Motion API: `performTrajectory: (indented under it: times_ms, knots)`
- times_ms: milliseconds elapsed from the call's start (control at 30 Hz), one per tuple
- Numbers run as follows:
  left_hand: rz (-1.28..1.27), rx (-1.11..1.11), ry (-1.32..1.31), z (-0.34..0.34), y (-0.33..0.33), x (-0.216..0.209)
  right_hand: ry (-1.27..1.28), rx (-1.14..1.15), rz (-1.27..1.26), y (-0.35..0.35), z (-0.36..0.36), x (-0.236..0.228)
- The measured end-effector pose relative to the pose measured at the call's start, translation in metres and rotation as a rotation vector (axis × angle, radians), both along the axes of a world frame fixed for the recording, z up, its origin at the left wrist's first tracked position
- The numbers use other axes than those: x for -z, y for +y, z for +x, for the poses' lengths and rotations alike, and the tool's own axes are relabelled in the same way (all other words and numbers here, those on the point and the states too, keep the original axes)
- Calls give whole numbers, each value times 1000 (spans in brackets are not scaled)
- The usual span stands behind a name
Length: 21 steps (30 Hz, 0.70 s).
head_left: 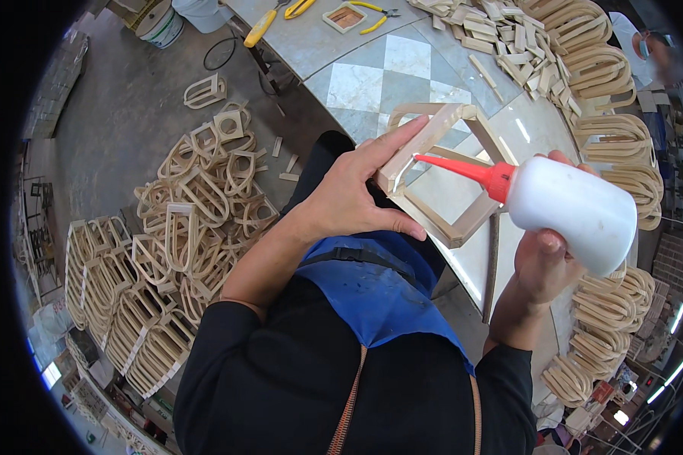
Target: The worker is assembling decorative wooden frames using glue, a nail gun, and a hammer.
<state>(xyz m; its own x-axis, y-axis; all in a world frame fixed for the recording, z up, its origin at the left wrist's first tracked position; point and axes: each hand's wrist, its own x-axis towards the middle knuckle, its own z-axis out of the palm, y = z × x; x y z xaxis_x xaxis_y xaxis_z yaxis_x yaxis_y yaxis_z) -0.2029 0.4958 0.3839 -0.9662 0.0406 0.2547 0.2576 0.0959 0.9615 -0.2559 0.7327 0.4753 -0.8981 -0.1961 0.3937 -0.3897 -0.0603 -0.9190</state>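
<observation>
Gripping wooden frame (440,171), left hand (357,193) fingers extended; right hand (542,262) clasps glue bottle (565,208), nozzle at frame.

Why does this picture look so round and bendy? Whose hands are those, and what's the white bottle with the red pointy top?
A person wears a camera on their head that looks down at their own hands. Its lens is very wide, so straight edges bend near the rim. The left hand holds a pale wooden frame up on edge over the tiled table. The right hand grips a white squeeze bottle, and its red nozzle points at the frame. Further off on the table lie small wood pieces, stacks of curved wooden frames and yellow-handled tools. Down on the floor sits a big pile of similar frames. The person wears a blue apron.
</observation>
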Motion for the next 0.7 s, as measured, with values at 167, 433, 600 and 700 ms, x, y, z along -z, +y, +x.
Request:
performTrajectory:
  times_ms: [167, 433, 600, 700]
  knots:
    - [32, 19, -65, 2, -1, -1, 100, 27, -59, 3, -14, 4]
    - [92, 52, -174, 5, -1, -1, 135, 76, -108, 6, -27, 3]
    - [124, 40, -191, 6, 0, 0, 127, 133, -122, 17, -32, 7]
    - [107, 39, -170, 5, 1, 1, 118, 171, -130, 21, -33, 7]
